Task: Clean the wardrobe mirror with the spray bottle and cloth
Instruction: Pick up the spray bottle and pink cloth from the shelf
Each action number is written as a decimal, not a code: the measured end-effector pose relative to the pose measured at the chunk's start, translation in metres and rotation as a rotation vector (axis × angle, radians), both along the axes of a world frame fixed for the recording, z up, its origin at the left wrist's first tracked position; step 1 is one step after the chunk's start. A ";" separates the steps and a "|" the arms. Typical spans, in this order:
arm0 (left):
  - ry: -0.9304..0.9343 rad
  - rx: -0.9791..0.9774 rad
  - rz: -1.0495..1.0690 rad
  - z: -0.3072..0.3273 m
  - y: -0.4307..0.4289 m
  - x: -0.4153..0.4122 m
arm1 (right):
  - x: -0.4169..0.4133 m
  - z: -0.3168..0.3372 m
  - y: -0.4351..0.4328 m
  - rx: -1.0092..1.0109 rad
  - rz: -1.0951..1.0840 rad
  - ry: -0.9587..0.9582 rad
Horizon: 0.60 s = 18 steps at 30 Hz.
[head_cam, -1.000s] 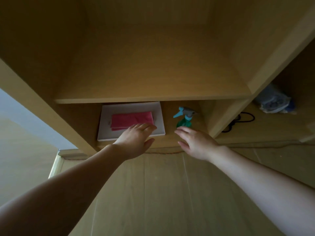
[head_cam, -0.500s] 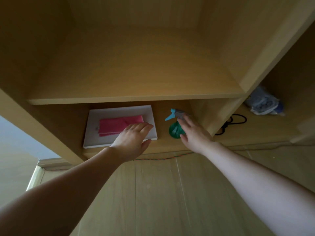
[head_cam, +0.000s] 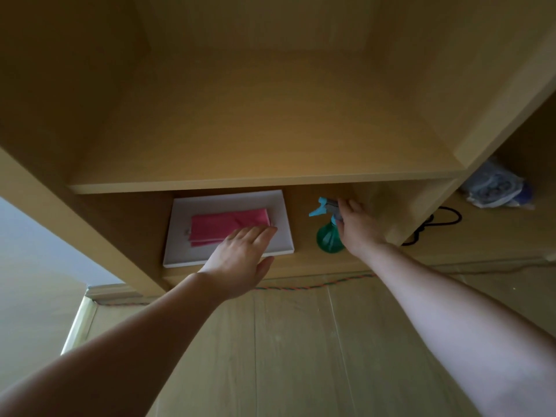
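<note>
A folded pink cloth (head_cam: 222,224) lies on a flat white box (head_cam: 186,251) in the lowest compartment of a wooden wardrobe. My left hand (head_cam: 240,260) reaches in with straight fingers, the fingertips touching the cloth's near right edge. To the right stands a green spray bottle (head_cam: 326,239) with a light blue trigger head. My right hand (head_cam: 358,227) is against the bottle's neck and head, fingers wrapping round it from the right. No mirror is in view.
A wide wooden shelf (head_cam: 264,182) runs just above the compartment. A vertical divider (head_cam: 421,206) stands right of the bottle. Beyond it lie a black cable (head_cam: 436,221) and a crumpled plastic bag (head_cam: 496,188). A braided cord (head_cam: 313,285) runs along the wooden floor.
Both hands moved deeper into the compartment. My left hand slid onto the cloth's edge. My right hand went from short of the bottle to closing round its neck.
</note>
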State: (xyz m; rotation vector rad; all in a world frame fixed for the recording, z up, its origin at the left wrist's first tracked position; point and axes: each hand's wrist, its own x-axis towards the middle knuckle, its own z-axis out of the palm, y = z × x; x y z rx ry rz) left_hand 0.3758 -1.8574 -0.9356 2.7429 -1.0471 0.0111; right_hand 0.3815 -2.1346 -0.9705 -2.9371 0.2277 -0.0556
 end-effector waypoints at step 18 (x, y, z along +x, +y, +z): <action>-0.014 -0.085 -0.050 0.012 -0.020 -0.010 | -0.063 0.041 0.050 0.263 0.415 -0.114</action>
